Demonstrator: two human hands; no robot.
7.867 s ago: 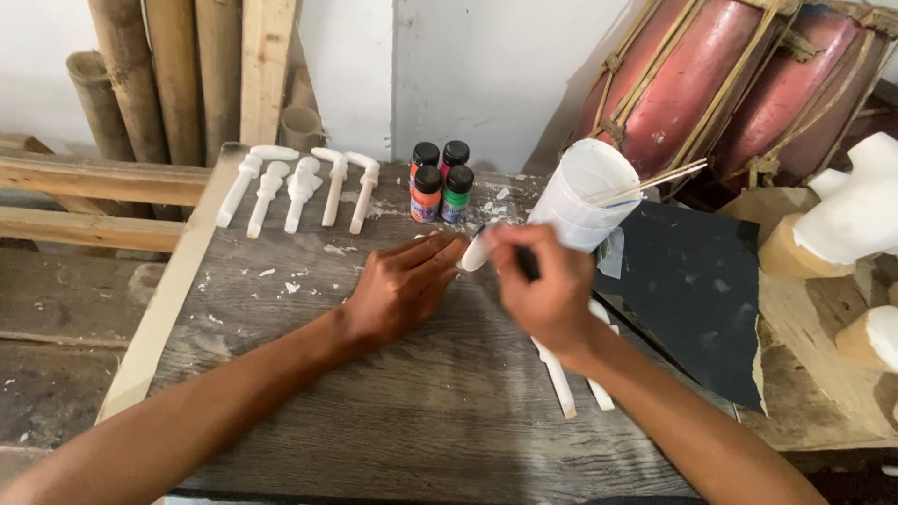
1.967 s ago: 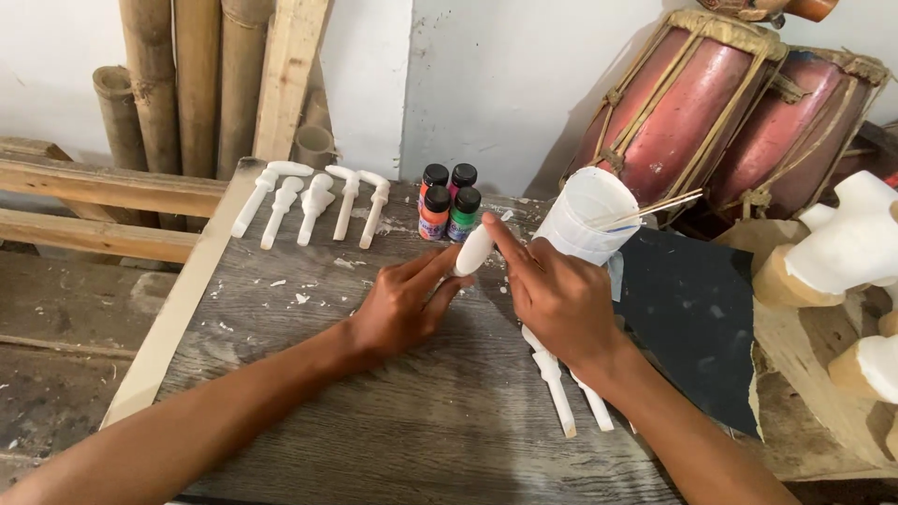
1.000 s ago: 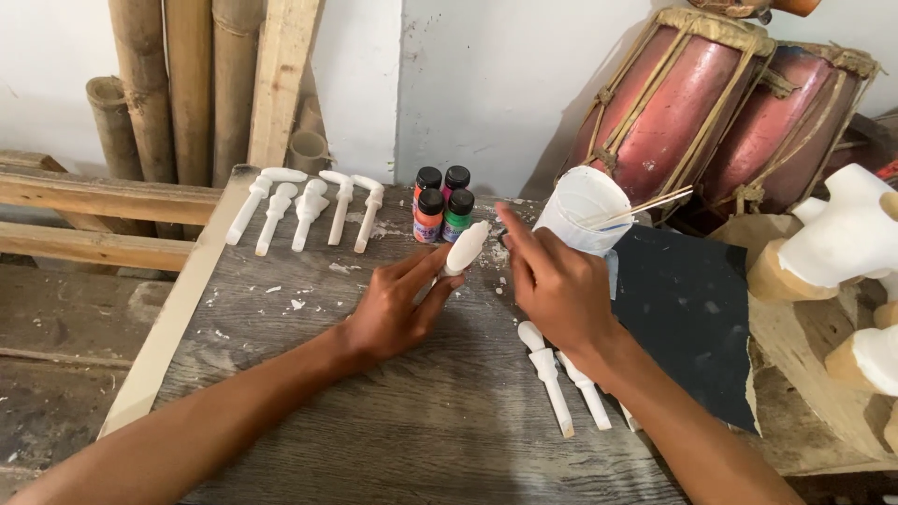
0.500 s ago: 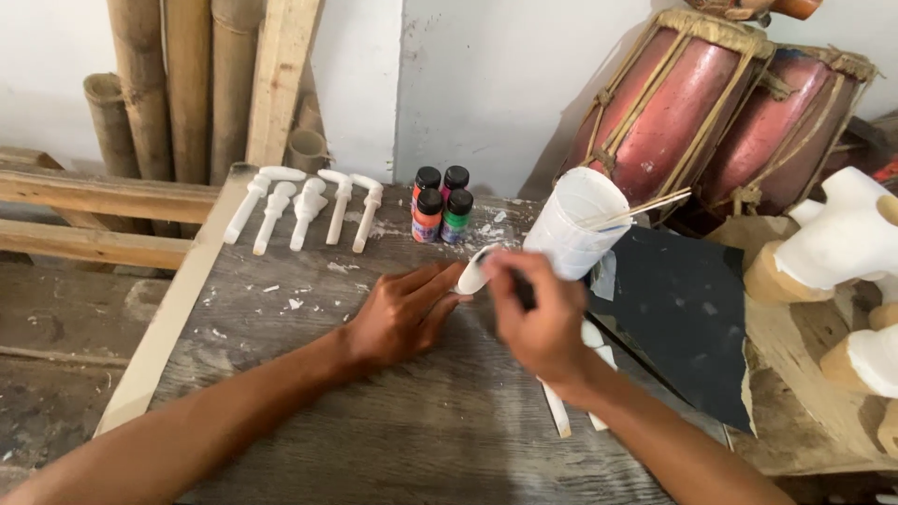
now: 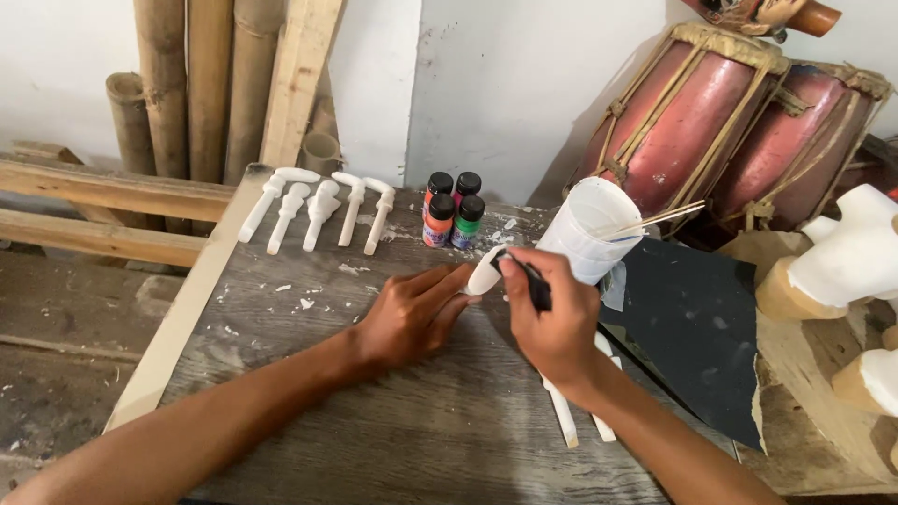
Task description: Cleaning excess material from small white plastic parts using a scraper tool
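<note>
Weathered grey planks make up the worktable (image 5: 281,440), with a pale wooden batten (image 5: 187,309) running along its left edge and open board in front of the arms. At the far edge five white carved pegs (image 5: 318,208) lie in a row beside four small paint bottles (image 5: 453,209); bamboo poles (image 5: 196,84) lean on the white wall behind. To the right, a black sheet (image 5: 697,327) overhangs the table side, with two red drums (image 5: 730,122) beyond. The left hand (image 5: 412,313) pinches a small white carved piece (image 5: 485,276) at its fingertips, mid-table, just in front of a tilted white plastic cup (image 5: 589,229) holding thin sticks. The right hand (image 5: 552,323) is closed around a dark-handled tool (image 5: 533,285) whose tip meets that piece. Two more white pegs (image 5: 564,421) lie under the right wrist.
</note>
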